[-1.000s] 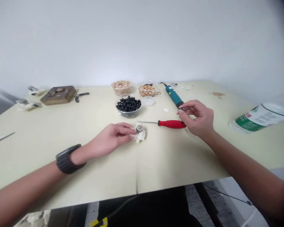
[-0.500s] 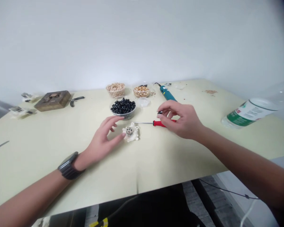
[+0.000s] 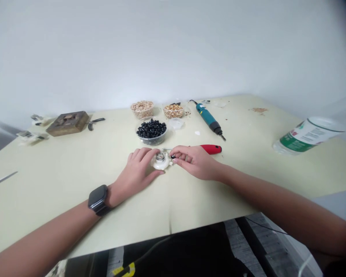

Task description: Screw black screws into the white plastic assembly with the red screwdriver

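My left hand (image 3: 138, 169), with a black watch (image 3: 98, 200) on its wrist, grips a small white plastic housing (image 3: 160, 164) by its left side. A round metal motor-like part (image 3: 160, 156) sits on top of the housing. My right hand (image 3: 197, 163) pinches a small black piece (image 3: 173, 156) at the housing's right edge. Behind the right hand lies a screwdriver with a red handle (image 3: 212, 149), its shaft partly hidden by the fingers. Just beyond the hands stands a clear bowl of shiny black pieces (image 3: 151, 130).
At the back are tubs of beige pieces (image 3: 142, 109) and amber pieces (image 3: 173, 110). A teal electric screwdriver (image 3: 209, 117) lies behind the right hand. A large bottle (image 3: 302, 136) leans at right. At left are a brown block (image 3: 67, 123), pliers (image 3: 95, 123) and a thin blade (image 3: 2, 180).
My left hand has closed round the white housing, which now sits tilted differently. My right hand has moved left and down, bringing the small black piece to the housing.
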The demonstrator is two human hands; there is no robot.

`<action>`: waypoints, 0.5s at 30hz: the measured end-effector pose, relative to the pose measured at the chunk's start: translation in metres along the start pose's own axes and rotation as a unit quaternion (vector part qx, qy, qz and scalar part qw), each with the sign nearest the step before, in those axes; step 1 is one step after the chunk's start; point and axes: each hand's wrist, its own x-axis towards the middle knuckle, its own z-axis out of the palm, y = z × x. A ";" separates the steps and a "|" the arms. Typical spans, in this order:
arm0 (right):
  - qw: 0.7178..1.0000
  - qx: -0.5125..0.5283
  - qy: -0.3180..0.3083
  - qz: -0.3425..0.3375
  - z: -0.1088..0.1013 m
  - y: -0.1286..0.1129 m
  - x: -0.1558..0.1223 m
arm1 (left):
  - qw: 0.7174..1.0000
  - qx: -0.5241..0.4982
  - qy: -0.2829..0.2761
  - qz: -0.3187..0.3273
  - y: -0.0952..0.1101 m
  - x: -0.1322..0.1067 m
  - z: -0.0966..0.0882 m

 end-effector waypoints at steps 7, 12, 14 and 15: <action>0.996 0.075 -0.008 0.053 -0.002 0.002 0.007 | 0.999 -0.007 0.022 0.047 0.001 0.004 0.007; 0.987 0.120 -0.020 0.103 -0.004 0.001 0.008 | 0.998 0.014 0.053 0.016 0.004 0.001 0.004; 0.984 0.137 -0.027 0.111 -0.003 0.001 0.009 | 0.998 0.021 0.061 0.015 0.004 0.000 0.004; 0.983 0.144 -0.029 0.113 -0.003 0.002 0.010 | 0.998 0.023 0.063 0.013 0.004 0.000 0.003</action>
